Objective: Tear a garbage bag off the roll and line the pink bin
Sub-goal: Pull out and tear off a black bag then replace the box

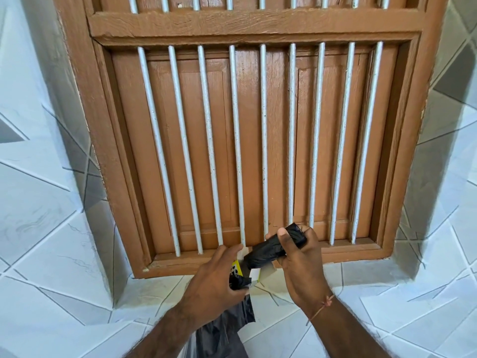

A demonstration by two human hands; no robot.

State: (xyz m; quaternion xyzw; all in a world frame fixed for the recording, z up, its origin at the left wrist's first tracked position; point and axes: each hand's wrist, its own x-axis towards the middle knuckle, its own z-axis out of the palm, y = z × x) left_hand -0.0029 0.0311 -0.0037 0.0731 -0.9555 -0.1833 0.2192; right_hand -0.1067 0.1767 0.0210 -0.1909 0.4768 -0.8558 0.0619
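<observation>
White tiled sill and wall run beneath both arms, and nearest the camera a loose black bag (227,329) hangs below the left hand (219,277), which pinches its gathered end beside a yellow-and-black label (235,269) too small to read. Just beyond, the right hand (299,264) is wrapped around the black roll (273,248), whose lower end sits at a small cardboard box (263,273). Judging from this, steady the roll and pull the bag along its perforation; the pink bin is out of view, with only the brown barred window (258,138) beyond.
</observation>
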